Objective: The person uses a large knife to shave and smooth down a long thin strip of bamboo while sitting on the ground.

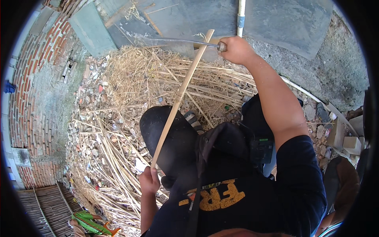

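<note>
My left hand (149, 180) is closed around the lower end of a long, pale bamboo strip (179, 98), which slants up and away across my dark-clad knee. Out in front, my right hand (238, 50) grips the handle of a long-bladed knife (185, 40). Its thin blade points left and crosses the strip near the far end, where a small curl of shaving shows. Whether the edge is cutting into the bamboo I cannot tell. Blade and strip are above a heap of straw-like shavings (132, 69).
Many split bamboo strips (114, 158) lie on the rubble-strewn ground to the left. Grey panels (276, 23) and a white pipe (241, 17) stand ahead. A brick wall (39, 91) rises at left. Another person in green (87, 222) is at lower left; another person's leg (342, 181) shows at right.
</note>
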Tool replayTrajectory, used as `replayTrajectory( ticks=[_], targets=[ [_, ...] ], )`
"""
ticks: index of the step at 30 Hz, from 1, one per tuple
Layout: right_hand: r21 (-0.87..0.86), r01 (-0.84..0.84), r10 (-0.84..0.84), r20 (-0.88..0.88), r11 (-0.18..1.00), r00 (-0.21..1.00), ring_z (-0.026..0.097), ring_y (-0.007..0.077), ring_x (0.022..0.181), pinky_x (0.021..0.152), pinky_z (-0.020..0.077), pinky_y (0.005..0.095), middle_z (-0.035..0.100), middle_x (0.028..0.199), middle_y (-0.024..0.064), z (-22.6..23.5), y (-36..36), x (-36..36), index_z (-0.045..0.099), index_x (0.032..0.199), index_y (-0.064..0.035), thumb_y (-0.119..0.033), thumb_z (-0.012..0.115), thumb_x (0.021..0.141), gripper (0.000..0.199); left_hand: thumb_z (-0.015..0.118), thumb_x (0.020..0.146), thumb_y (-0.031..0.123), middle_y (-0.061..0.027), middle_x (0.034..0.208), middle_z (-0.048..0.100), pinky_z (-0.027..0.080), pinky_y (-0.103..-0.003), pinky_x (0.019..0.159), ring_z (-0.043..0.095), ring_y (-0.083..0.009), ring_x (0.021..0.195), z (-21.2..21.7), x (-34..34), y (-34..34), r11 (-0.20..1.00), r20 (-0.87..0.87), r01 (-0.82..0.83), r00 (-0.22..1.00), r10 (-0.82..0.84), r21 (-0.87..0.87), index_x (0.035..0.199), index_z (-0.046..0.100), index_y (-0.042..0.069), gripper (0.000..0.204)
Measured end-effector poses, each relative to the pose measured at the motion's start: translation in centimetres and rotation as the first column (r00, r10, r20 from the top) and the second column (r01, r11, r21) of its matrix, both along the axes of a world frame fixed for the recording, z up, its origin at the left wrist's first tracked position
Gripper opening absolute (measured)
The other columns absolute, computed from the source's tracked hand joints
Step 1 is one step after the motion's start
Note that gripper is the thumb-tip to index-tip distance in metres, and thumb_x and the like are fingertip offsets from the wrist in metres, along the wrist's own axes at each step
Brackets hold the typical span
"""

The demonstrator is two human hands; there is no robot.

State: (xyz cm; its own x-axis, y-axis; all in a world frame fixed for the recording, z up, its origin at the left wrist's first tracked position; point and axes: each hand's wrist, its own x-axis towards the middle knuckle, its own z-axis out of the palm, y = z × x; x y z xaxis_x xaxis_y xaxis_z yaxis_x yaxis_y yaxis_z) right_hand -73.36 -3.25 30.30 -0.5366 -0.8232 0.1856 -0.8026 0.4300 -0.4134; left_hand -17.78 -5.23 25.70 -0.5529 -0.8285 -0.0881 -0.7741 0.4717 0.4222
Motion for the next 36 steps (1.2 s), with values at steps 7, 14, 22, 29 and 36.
replayTrajectory(
  ticks=[7,14,22,29,36],
  targets=[
    [0.089,-0.311,0.317,-0.062,0.946,0.946,0.068,0.0312,0.077,0.070,0.0548,0.0436,0.068,0.075,0.0116,2.3,0.3,4.0,0.065,0.080,-0.0101,-0.012,0.067,0.074,0.007,0.039,0.102,0.043,-0.0225,0.055,0.050,0.042,-0.049,0.050,0.055,-0.0467,0.055,-0.6,0.6,-0.5,1.000,-0.027,0.014,1.000,-0.014,-0.004,0.073,0.049,0.001,0.051],
    [-0.071,-0.099,0.099,-0.008,0.993,0.995,0.068,0.0321,0.077,0.071,0.0545,0.0430,0.070,0.080,0.0124,0.7,1.1,-0.4,0.070,0.089,-0.0104,-0.016,0.069,0.077,0.014,0.040,0.102,0.040,-0.0218,0.056,0.051,0.042,-0.048,0.050,0.055,-0.0458,0.055,-0.3,0.1,-0.5,0.999,-0.043,0.029,0.999,-0.029,0.015,0.074,0.050,0.002,0.048],
    [0.026,-0.298,0.298,-0.152,0.954,0.942,0.067,0.0352,0.077,0.070,0.0544,0.0443,0.070,0.080,0.0138,2.4,1.2,1.9,0.070,0.091,-0.0103,-0.014,0.069,0.073,0.018,0.041,0.102,0.040,-0.0212,0.056,0.051,0.042,-0.047,0.050,0.056,-0.0447,0.054,-1.2,0.7,-0.6,1.000,-0.061,0.014,0.998,-0.014,0.012,0.075,0.051,0.001,0.048],
    [-0.031,0.112,-0.113,-0.014,0.993,0.994,0.068,0.0338,0.088,0.080,0.0554,0.0450,0.072,0.092,0.0131,1.5,1.5,-1.7,0.070,0.100,-0.0144,-0.021,0.067,0.078,0.023,0.042,0.101,0.040,-0.0211,0.055,0.052,0.043,-0.047,0.050,0.057,-0.0442,0.055,-0.8,0.3,-0.3,1.000,-0.047,0.013,0.999,-0.014,-0.017,0.075,0.052,0.001,0.048],
    [0.006,-0.215,0.215,-0.042,0.977,0.976,0.068,0.0356,0.079,0.072,0.0540,0.0449,0.069,0.080,0.0171,2.7,1.6,0.6,0.070,0.095,-0.0094,-0.012,0.068,0.072,0.022,0.042,0.101,0.039,-0.0220,0.060,0.056,0.046,-0.048,0.053,0.060,-0.0445,0.059,-1.3,0.4,-0.4,1.000,-0.064,0.026,0.998,-0.027,-0.016,0.085,0.059,0.000,0.046]
  ],
)
